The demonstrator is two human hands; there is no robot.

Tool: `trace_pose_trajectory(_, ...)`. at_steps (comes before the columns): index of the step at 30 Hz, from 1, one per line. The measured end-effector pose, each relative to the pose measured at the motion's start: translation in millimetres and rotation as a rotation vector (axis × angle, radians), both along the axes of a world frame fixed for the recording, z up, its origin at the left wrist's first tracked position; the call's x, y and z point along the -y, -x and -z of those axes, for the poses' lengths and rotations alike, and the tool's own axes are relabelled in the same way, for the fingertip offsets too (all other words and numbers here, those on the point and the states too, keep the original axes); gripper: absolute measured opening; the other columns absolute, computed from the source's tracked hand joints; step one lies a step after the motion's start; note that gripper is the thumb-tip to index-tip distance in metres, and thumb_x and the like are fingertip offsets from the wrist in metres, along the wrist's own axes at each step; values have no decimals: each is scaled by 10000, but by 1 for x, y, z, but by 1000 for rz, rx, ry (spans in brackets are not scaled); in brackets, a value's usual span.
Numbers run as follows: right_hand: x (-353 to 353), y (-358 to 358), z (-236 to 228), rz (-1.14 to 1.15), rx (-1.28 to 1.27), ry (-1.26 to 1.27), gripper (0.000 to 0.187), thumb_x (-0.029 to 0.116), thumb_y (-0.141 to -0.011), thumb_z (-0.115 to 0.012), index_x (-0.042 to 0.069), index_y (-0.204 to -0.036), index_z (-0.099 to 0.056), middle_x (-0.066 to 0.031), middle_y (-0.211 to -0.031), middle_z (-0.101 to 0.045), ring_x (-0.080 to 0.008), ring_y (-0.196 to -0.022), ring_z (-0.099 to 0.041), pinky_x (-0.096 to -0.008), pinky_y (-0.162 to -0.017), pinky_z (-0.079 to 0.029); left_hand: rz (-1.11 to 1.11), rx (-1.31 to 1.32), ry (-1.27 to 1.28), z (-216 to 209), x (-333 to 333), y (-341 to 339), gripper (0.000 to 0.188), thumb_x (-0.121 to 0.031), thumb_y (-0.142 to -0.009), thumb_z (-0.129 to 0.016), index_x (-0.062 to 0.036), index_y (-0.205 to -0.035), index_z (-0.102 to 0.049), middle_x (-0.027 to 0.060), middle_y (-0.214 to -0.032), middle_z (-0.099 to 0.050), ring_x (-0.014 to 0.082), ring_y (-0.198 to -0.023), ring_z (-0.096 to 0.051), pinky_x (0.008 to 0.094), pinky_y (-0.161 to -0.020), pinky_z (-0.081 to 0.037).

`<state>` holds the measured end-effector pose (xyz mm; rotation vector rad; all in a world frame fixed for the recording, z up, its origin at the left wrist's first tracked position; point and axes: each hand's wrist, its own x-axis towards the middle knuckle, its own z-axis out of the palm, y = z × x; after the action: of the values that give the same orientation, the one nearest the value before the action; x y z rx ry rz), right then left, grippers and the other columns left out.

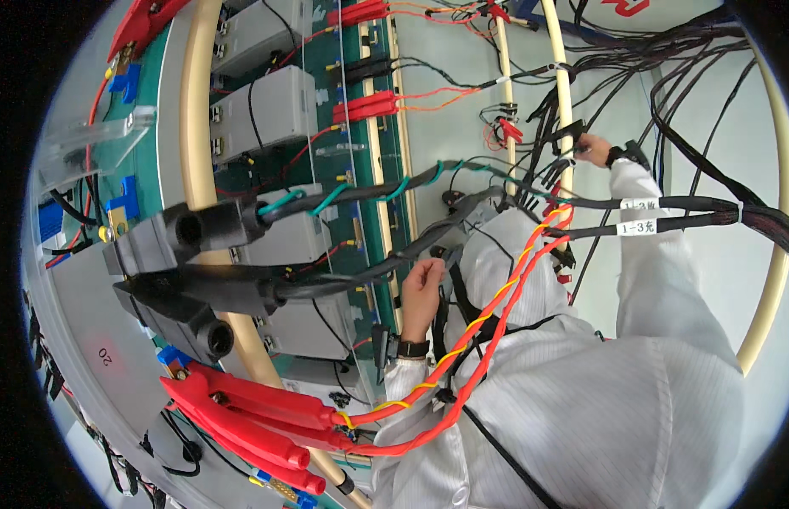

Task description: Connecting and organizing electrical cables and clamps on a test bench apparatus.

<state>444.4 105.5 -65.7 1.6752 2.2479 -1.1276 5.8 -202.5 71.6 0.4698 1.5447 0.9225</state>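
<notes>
Cables (683, 204) crowd green test rack (148, 161) indoors.

clamps below the left hand (422, 288): bright red (241, 407)
connector blocks left of that hand: black (186, 233)
twisted wires beside its wrist: orange and yellow (488, 305)
sleeves: white with fine stripes (649, 254)
wrist straps: black (411, 348)
cable bundle by the right hand (593, 149): black, white tags (639, 226)
board behind: green (390, 170)
boxes: grey (267, 110)
</notes>
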Motion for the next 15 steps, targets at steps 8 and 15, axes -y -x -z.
trace_pose_trajectory(8, -15, 76, -124, 13, -4, -112, 467, 298, -640, -793, 77, -1008, -610, -61, -730, -587, -207, -670, -567, -335, -613, -440, -37, 7, -13, 7, 4, 4, 212, -178, -929, -539, 8, -1013, -598, 29, -847, -617, 94, -775, -554, 227, -730, -438)
trace_pose_trajectory(15, -6, 100, -74, 142, -91, -473, 546, 300, -644, -803, -1, -1014, -538, -141, -915, -556, -229, -899, -553, -347, -765, -456, -86, 46, -76, 6, -7, -2, 193, -158, -931, -536, 16, -989, -595, 41, -856, -610, 93, -776, -547, 224, -725, -442)
